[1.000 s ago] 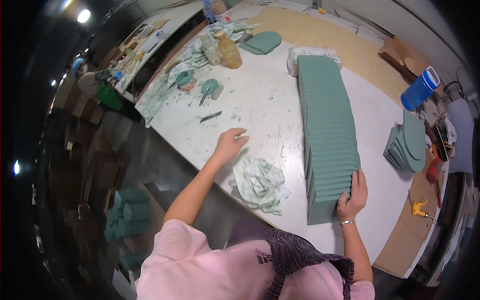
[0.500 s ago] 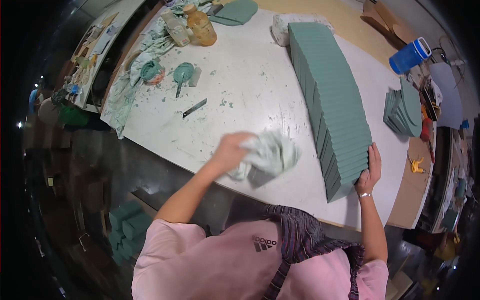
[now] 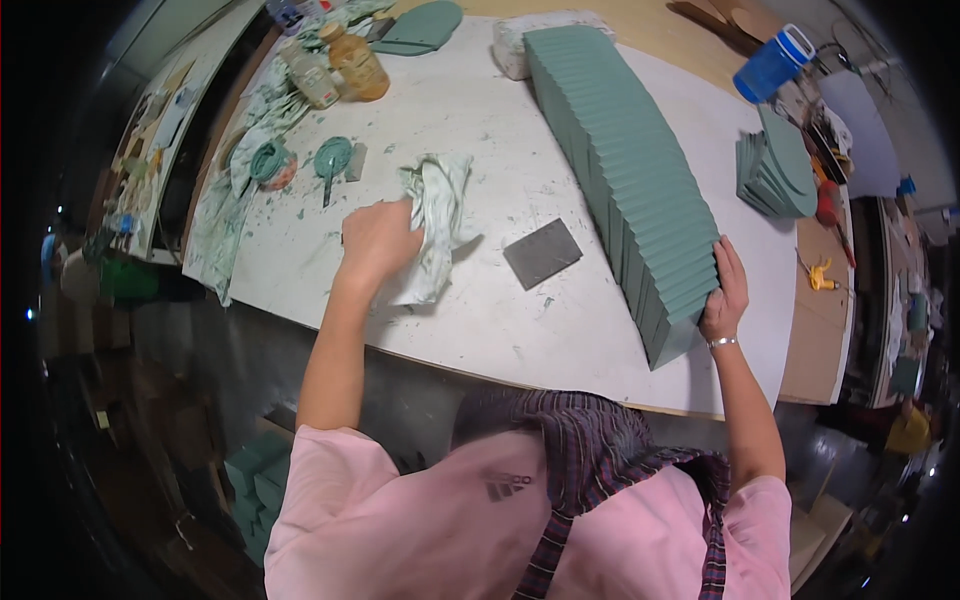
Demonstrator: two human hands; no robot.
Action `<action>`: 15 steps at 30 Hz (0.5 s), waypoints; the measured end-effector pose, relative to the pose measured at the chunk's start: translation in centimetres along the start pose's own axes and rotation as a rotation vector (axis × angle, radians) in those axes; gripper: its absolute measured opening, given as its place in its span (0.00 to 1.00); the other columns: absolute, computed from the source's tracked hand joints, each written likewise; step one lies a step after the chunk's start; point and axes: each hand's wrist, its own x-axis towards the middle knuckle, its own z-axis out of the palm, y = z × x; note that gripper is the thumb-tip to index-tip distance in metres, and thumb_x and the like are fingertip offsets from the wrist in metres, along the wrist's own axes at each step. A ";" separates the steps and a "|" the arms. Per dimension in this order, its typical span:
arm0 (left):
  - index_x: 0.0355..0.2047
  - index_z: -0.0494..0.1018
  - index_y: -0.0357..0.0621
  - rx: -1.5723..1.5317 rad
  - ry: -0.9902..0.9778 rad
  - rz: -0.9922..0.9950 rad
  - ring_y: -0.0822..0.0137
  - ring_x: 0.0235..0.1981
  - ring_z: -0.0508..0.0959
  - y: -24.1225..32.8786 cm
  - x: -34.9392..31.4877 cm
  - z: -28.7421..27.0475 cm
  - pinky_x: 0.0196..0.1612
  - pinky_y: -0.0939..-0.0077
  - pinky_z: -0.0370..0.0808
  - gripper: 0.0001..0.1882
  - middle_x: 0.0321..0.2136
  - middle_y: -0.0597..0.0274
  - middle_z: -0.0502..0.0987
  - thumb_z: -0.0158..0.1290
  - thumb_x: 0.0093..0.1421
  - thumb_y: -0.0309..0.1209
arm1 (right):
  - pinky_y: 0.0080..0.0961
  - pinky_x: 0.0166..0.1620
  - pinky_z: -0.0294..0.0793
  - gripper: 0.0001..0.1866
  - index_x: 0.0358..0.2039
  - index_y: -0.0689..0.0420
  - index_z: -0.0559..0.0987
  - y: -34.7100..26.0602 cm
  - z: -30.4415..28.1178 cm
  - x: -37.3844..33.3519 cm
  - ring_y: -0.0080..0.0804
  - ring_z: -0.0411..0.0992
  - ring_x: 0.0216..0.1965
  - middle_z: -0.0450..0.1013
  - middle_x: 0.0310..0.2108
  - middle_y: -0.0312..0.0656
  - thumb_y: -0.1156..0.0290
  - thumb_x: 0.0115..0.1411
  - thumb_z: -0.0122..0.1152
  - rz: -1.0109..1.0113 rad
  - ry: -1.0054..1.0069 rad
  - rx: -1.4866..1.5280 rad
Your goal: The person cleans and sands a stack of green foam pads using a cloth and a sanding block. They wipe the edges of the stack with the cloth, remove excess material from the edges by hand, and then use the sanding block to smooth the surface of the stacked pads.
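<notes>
My left hand (image 3: 378, 240) is closed round a crumpled white rag (image 3: 436, 220) with green stains, over the left part of the white tabletop (image 3: 480, 340). A dark grey rectangular pad (image 3: 543, 254) lies flat between that hand and a long row of green curved pieces (image 3: 640, 180) packed side by side. Against the near right end of the row rests my right hand (image 3: 726, 290), fingers stretched along its side and nothing gripped. Left of the rag are a round green paste-covered lid with a dark-handled tool (image 3: 332, 160) and a small grey block (image 3: 356, 163).
A tub of green paste (image 3: 273, 165) stands at the left beside a stained cloth (image 3: 225, 225). Behind it are an amber jar (image 3: 355, 65) and a clear bottle (image 3: 308, 75). On the right are stacked green pieces (image 3: 775, 170), a blue jug (image 3: 772, 65) and a yellow clamp (image 3: 821, 276).
My left hand has swung leftward with the rag, leaving the grey pad uncovered on the table. My right hand remains at the row's end. The whole view has shifted slightly.
</notes>
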 end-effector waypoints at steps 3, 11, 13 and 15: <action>0.57 0.70 0.42 0.265 0.404 0.241 0.50 0.62 0.67 2.1 -0.2 3.6 0.63 0.38 0.57 0.33 0.62 0.46 0.68 0.63 0.53 0.44 | 0.40 0.59 0.70 0.37 0.55 0.62 0.77 0.3 0.2 -0.2 0.54 0.72 0.56 0.72 0.57 0.55 0.42 0.68 0.33 0.005 0.014 -0.018; 0.56 0.73 0.49 -0.119 0.274 0.642 0.44 0.56 0.69 8.4 0.5 13.8 0.60 0.52 0.67 0.31 0.62 0.45 0.65 0.61 0.48 0.32 | 0.41 0.56 0.72 0.37 0.52 0.61 0.79 0.2 -0.1 0.2 0.54 0.73 0.53 0.73 0.55 0.54 0.42 0.67 0.34 -0.012 0.054 -0.003; 0.54 0.74 0.51 -0.258 0.379 0.695 0.44 0.56 0.69 11.4 -1.6 10.3 0.59 0.52 0.68 0.30 0.62 0.45 0.66 0.60 0.48 0.31 | 0.41 0.56 0.72 0.35 0.52 0.61 0.79 0.5 0.0 0.0 0.54 0.74 0.53 0.73 0.55 0.54 0.43 0.67 0.35 -0.004 0.057 -0.024; 0.52 0.76 0.53 -0.411 0.496 0.859 0.44 0.54 0.70 14.8 -4.5 8.8 0.57 0.53 0.69 0.29 0.60 0.44 0.67 0.60 0.46 0.31 | 0.41 0.56 0.73 0.33 0.52 0.61 0.79 0.2 0.1 0.3 0.54 0.74 0.53 0.74 0.55 0.55 0.47 0.65 0.37 -0.023 0.054 -0.004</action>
